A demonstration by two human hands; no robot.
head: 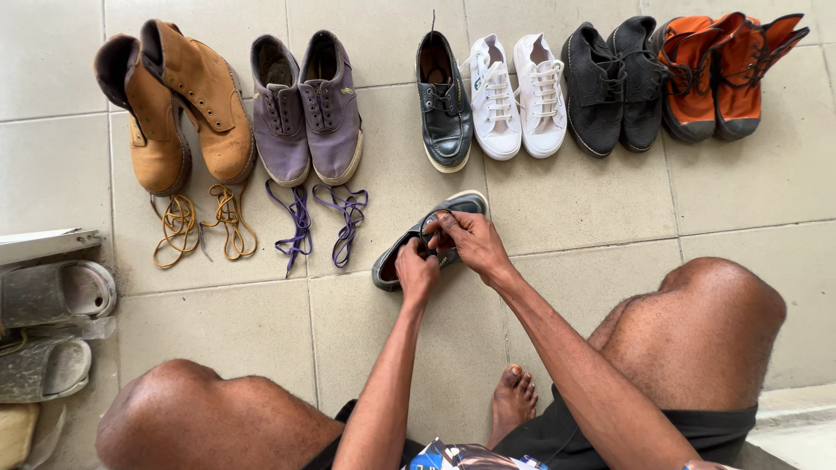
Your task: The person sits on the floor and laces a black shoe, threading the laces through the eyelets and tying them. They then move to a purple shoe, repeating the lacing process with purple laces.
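Both hands, left (416, 271) and right (468, 244), pinch the lace (428, 233) on a dark shoe (425, 239) lying on the floor (575, 200) before the row, seemingly unlacing; next calls for drawing it through the eyelets.

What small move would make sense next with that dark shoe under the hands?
Probably pull the lace free of another eyelet: both the left hand and right hand pinch it on the dark shoe, and nearby boots already sit unlaced.

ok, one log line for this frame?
left hand: on black shoe | right hand: at its lace | tan, purple laces: out, on floor
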